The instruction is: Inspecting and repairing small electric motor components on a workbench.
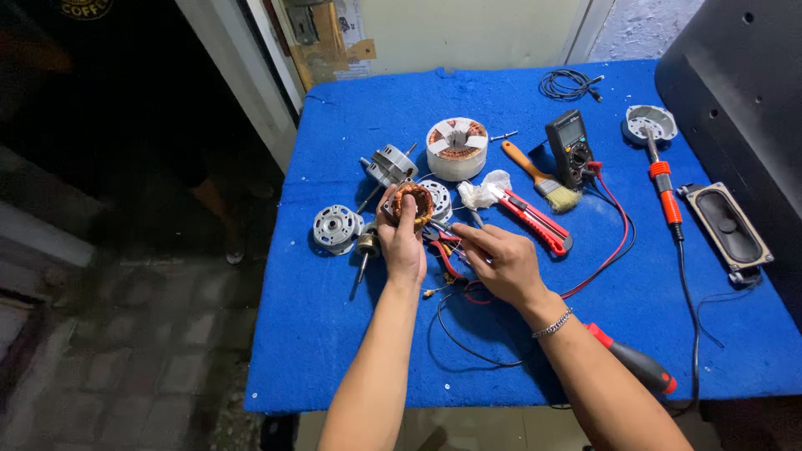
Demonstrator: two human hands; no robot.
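Now | left hand (pixel 403 242) grip holds stator (pixel 413 201) | right hand (pixel 504 263) pinches wires (pixel 447 250) | bare table (pixel 334 334) edge near.

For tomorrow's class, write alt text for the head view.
A left hand holds a copper-wound motor stator over a blue table while the right hand touches its wires; a multimeter, brush and motor parts lie around.

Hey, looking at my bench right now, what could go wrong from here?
The left hand grips the copper-wound stator by its windings; squeezing may nick them. The right hand works among thin wires, which might snag or snap. The soldering iron lies on the blue cloth; if hot, it could scorch it.
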